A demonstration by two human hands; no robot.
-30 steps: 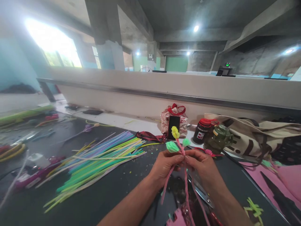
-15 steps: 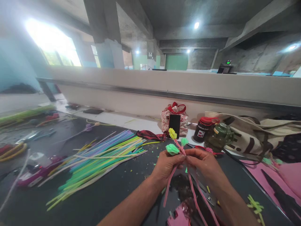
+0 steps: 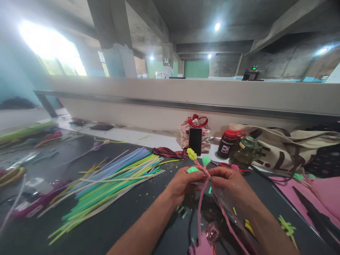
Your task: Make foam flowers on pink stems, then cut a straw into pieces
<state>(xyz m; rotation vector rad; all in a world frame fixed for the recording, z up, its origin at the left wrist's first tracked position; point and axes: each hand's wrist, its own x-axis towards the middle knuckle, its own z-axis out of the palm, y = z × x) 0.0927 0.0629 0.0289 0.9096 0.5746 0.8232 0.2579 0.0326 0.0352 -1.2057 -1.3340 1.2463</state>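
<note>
My left hand [image 3: 183, 182] pinches the twisted pink pipe-cleaner stems [image 3: 204, 170] of a small flower bunch between thumb and fingers. Close against it, my right hand [image 3: 227, 180] grips the same stems from the other side. Above the fingers stand a yellow bud [image 3: 191, 154] and a mint-green bud [image 3: 205, 161]. A second green bud [image 3: 192, 170] is partly hidden behind my left hand. Loose pink stem ends [image 3: 224, 212] hang below toward the tabletop.
Coloured pipe cleaners [image 3: 114, 184] lie in a pile at left. A phone [image 3: 195, 141] leans on a patterned bag [image 3: 183, 132]. A red-lidded bottle [image 3: 225, 145], a green jug [image 3: 244, 152] and a canvas bag [image 3: 289, 148] stand at back right. Scissors [image 3: 313, 209] rest on pink sheets [image 3: 329, 191].
The hanging pink stem on the left has swung to the right and downward. The left green bud has sunk partly behind my left fingers. The view has shifted slightly.
</note>
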